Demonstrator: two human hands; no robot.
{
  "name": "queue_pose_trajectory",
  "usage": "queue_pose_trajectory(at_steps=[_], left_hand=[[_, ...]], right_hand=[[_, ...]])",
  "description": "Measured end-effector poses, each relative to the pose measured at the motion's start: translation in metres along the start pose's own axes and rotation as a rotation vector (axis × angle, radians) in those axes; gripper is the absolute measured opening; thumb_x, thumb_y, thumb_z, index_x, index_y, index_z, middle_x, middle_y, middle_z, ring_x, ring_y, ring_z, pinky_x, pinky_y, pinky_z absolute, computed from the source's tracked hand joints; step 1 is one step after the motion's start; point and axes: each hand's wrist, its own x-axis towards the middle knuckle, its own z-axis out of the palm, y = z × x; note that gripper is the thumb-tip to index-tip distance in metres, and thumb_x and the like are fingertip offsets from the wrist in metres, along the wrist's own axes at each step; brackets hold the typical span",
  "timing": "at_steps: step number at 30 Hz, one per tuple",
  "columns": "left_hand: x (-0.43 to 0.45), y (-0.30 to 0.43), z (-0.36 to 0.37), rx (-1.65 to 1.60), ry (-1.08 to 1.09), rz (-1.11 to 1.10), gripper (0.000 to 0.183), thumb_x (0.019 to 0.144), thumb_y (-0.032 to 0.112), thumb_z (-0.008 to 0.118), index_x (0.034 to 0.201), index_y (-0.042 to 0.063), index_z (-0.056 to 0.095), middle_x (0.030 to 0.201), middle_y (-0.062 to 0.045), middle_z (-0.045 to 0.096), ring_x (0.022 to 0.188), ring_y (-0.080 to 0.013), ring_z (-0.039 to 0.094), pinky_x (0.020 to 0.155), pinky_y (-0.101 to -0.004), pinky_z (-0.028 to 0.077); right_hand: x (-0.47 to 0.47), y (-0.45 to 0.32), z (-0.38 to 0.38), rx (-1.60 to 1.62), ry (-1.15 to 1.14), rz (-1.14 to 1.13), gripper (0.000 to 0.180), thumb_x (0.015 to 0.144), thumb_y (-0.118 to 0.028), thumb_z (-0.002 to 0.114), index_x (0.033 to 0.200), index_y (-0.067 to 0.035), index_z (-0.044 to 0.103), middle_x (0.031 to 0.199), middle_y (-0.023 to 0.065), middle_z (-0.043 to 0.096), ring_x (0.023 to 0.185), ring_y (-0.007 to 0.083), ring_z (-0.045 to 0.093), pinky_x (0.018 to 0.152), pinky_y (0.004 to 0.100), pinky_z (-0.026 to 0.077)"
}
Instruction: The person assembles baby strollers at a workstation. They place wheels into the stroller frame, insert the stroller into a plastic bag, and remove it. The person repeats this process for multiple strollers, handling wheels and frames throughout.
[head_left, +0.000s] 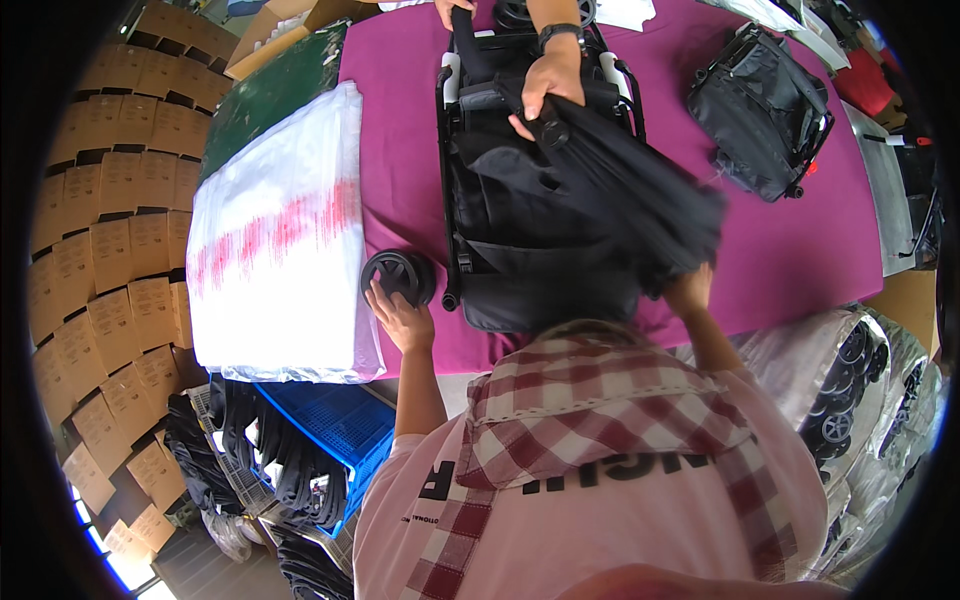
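Note:
My left hand (405, 321) has its fingers on a black plastic wheel (399, 276), which lies on the purple tablecloth beside the frame. A folded black stroller (525, 277) with fabric seat and metal tubes lies before me. Over its right side slants a blurred bundle of black fabric (637, 180). My right hand (688, 291) touches the bundle's lower end, and its fingers are hidden there. Across the table, a co-worker's hand (553, 79) with a watch grips the upper end. The co-worker's other hand (454, 11) holds a black strip at the top.
White plastic bags with red print (277, 240) lie in a stack on the left. A second folded black frame (761, 112) is at the right. A blue crate (337, 420) stands below the table's left edge, and wrapped wheels (836, 427) are at lower right. Cardboard boxes (120, 225) line the left.

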Motion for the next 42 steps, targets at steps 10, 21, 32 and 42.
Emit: queue_pose_trajectory(at_steps=[10, 21, 32, 42], left_hand=[[0.000, -0.003, 0.002, 0.023, 0.003, 0.001, 0.032, 0.072, 0.004, 0.066, 0.097, -0.009, 0.052, 0.149, -0.027, 0.024, 0.139, -0.0514, 0.018, 0.112, -0.0557, 0.028], [0.000, 0.000, 0.001, 0.011, 0.014, 0.021, 0.033, 0.071, 0.003, 0.067, 0.097, -0.009, 0.051, 0.149, -0.027, 0.025, 0.138, -0.0521, 0.019, 0.112, -0.0558, 0.028], [0.001, 0.001, 0.003, 0.005, 0.008, 0.008, 0.033, 0.070, 0.002, 0.067, 0.097, -0.008, 0.051, 0.149, -0.027, 0.025, 0.138, -0.0523, 0.020, 0.112, -0.0561, 0.027], [0.001, 0.001, 0.003, 0.022, 0.004, 0.029, 0.034, 0.071, 0.003, 0.066, 0.097, -0.009, 0.050, 0.148, -0.029, 0.024, 0.137, -0.0534, 0.020, 0.111, -0.0566, 0.029]], right_hand=[[0.008, 0.018, -0.013, 0.250, 0.228, 0.171, 0.036, 0.069, -0.005, 0.063, 0.105, 0.000, 0.062, 0.142, 0.0155, 0.040, 0.133, 0.0375, 0.035, 0.103, 0.0503, 0.036], [0.003, 0.005, -0.029, 0.020, 0.064, 0.134, 0.050, 0.072, -0.011, 0.063, 0.119, 0.000, 0.055, 0.146, 0.0124, 0.037, 0.140, 0.0315, 0.029, 0.107, 0.0490, 0.031], [0.003, 0.000, -0.030, 0.038, 0.099, 0.114, 0.049, 0.079, -0.013, 0.059, 0.127, -0.012, 0.052, 0.146, 0.0087, 0.039, 0.140, 0.0322, 0.031, 0.108, 0.0508, 0.030], [0.006, 0.006, -0.024, 0.085, 0.153, 0.039, 0.048, 0.079, -0.014, 0.058, 0.126, -0.018, 0.055, 0.147, 0.0086, 0.039, 0.140, 0.0326, 0.031, 0.108, 0.0520, 0.030]])
